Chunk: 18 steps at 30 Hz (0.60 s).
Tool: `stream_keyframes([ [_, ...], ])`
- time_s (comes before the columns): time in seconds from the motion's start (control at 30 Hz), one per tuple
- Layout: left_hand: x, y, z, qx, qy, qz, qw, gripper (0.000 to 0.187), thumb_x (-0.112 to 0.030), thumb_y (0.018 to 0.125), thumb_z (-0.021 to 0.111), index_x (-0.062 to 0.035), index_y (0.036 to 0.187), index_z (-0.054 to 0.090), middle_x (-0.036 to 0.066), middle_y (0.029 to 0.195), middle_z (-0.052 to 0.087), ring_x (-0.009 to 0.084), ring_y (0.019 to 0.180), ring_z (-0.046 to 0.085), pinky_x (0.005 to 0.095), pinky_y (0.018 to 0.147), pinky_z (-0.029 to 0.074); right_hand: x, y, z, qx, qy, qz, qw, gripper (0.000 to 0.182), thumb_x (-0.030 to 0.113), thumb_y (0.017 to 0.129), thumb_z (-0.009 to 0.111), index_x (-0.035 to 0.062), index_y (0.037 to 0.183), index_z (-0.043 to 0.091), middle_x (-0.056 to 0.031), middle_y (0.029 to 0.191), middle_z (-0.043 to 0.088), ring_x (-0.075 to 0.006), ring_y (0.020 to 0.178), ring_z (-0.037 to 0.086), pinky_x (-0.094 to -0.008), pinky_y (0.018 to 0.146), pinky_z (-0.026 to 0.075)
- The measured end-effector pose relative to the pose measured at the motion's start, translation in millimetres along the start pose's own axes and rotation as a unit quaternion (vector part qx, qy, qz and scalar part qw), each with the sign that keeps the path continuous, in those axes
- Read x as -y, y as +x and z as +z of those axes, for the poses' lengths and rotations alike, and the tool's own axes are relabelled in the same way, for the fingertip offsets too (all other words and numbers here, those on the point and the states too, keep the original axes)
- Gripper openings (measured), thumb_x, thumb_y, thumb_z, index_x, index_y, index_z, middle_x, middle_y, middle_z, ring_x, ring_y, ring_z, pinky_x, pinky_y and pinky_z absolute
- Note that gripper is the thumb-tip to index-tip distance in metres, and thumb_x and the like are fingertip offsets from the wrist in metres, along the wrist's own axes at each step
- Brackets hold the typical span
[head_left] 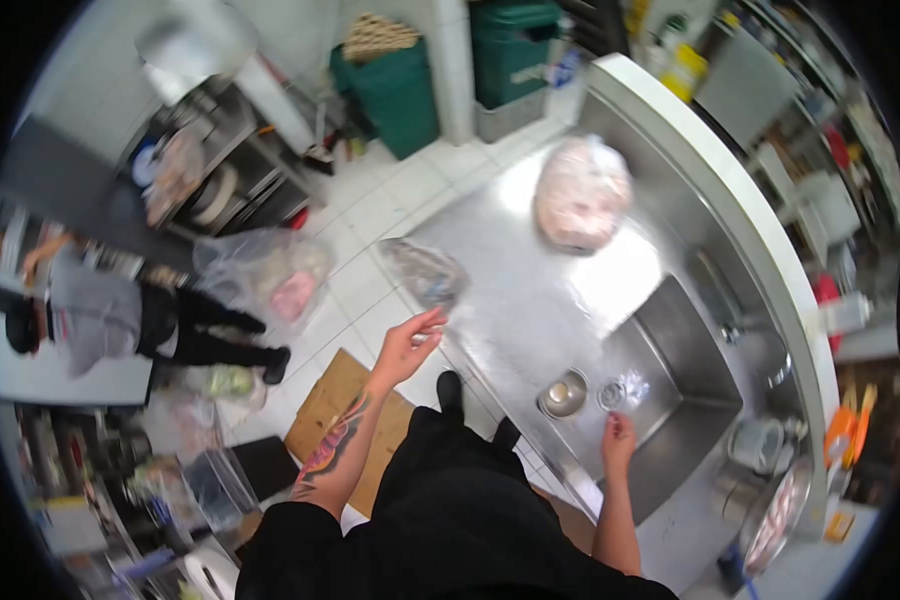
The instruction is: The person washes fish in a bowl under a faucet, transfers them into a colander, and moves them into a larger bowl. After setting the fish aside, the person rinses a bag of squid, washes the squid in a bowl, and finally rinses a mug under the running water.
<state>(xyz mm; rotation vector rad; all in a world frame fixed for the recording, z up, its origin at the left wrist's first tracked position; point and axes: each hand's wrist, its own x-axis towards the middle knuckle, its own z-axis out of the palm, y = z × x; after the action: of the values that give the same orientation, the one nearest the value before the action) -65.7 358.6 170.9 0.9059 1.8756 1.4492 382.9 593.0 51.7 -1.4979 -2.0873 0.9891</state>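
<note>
My left hand [408, 348] is raised beside the front edge of the steel counter, its fingers loosely apart with nothing visible in them. Just beyond its fingertips, a crumpled clear plastic bag [425, 272] with dark contents lies at the counter's left end. Over the sink [685, 395], the fingers of my right hand [618, 437] are curled together; what they hold, if anything, is too small to tell. Close to those fingertips are the drain [611, 396] and a shiny clear patch I cannot make out. A metal bowl [563, 394] sits in the sink's left part.
A full plastic bag of pale pink contents [582, 195] stands on the counter's far side. Flattened cardboard [345, 425] lies on the tiled floor by my feet. Another person [110, 310] works at the left, near a large clear bag [270, 275]. Green bins [388, 95] stand behind.
</note>
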Motion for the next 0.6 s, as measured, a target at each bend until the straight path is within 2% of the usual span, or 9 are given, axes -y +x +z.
stream_keyframes([
  [0.03,18,-22,-27,-0.068,-0.036,-0.026,0.997,0.05,-0.007,0.091,0.065,-0.0052,0.14,0.052,0.008,0.122,0.067,0.0128,0.102,0.064,0.0262,0.077,0.052,22,25,2,-0.016,-0.007,0.011,1.0,0.017,0.013,0.097,0.06,0.0035,0.106,0.069,-0.0056,0.087,0.064,-0.0121,0.072,0.057,-0.0278,0.068,0.049],
  [0.07,37,-43,-55,-0.132,-0.075,-0.048,0.987,0.051,-0.004,0.091,0.064,-0.0058,0.14,0.052,0.009,0.123,0.067,0.0127,0.099,0.064,0.0253,0.076,0.052,47,46,5,-0.04,-0.008,-0.042,0.998,0.016,0.011,0.096,0.059,0.0036,0.107,0.069,-0.0075,0.093,0.065,-0.0136,0.075,0.059,-0.0276,0.069,0.049],
  [0.1,52,-61,-83,-0.152,-0.078,-0.045,0.984,0.051,-0.004,0.091,0.064,-0.0058,0.14,0.052,0.009,0.123,0.067,0.0127,0.099,0.064,0.0253,0.076,0.052,86,66,8,-0.068,-0.007,-0.095,0.993,0.016,0.01,0.096,0.059,0.0038,0.108,0.068,-0.0095,0.099,0.066,-0.0151,0.077,0.061,-0.0275,0.069,0.049],
  [0.17,80,-92,-138,-0.285,-0.09,-0.071,0.952,0.051,-0.001,0.09,0.062,-0.0069,0.14,0.053,0.011,0.121,0.067,0.0112,0.091,0.062,0.024,0.077,0.051,171,95,23,-0.061,0.016,-0.139,0.988,0.017,0.009,0.096,0.058,0.0032,0.109,0.067,-0.0096,0.103,0.066,-0.0152,0.08,0.061,-0.0273,0.07,0.049],
  [0.3,132,-121,-232,-0.35,-0.065,-0.073,0.931,0.052,-0.004,0.092,0.061,-0.0076,0.142,0.05,0.009,0.12,0.067,0.0108,0.091,0.064,0.0258,0.076,0.052,293,135,103,-0.032,0.047,-0.241,0.969,0.017,0.006,0.096,0.057,0.0018,0.109,0.067,-0.0104,0.112,0.065,-0.0154,0.085,0.061,-0.0271,0.072,0.049],
  [0.37,160,-122,-283,-0.366,-0.003,-0.057,0.929,0.052,-0.002,0.09,0.063,-0.0072,0.141,0.052,0.009,0.12,0.066,0.0079,0.087,0.06,0.0245,0.076,0.051,366,134,161,-0.019,0.072,-0.254,0.964,0.017,0.004,0.096,0.056,0.0019,0.109,0.067,-0.0102,0.112,0.065,-0.0155,0.088,0.061,-0.0267,0.074,0.05],
  [0.43,174,-120,-324,-0.391,-0.019,-0.078,0.917,0.05,-0.001,0.09,0.062,-0.0072,0.139,0.054,0.008,0.119,0.067,0.0061,0.086,0.058,0.0221,0.077,0.049,423,133,221,0.008,0.099,-0.293,0.951,0.017,0.003,0.096,0.056,0.0025,0.109,0.067,-0.0101,0.112,0.065,-0.0151,0.09,0.061,-0.0259,0.076,0.05],
  [0.5,171,-120,-359,-0.388,-0.036,-0.086,0.917,0.05,-0.003,0.091,0.062,-0.0077,0.14,0.053,0.007,0.119,0.066,0.0062,0.087,0.058,0.0214,0.074,0.05,478,126,292,0.078,0.151,-0.263,0.95,0.017,0.005,0.096,0.057,0.0031,0.109,0.067,-0.008,0.109,0.065,-0.0146,0.091,0.061,-0.0256,0.077,0.05],
  [0.6,156,-126,-404,-0.37,-0.012,-0.124,0.921,0.052,-0.004,0.092,0.063,-0.0103,0.142,0.051,0.008,0.122,0.064,0.0081,0.091,0.06,0.0218,0.071,0.051,570,99,399,0.199,0.114,-0.308,0.923,0.024,0.005,0.091,0.063,0.0042,0.115,0.066,-0.0105,0.104,0.068,-0.0176,0.087,0.065,-0.0288,0.077,0.053],
])
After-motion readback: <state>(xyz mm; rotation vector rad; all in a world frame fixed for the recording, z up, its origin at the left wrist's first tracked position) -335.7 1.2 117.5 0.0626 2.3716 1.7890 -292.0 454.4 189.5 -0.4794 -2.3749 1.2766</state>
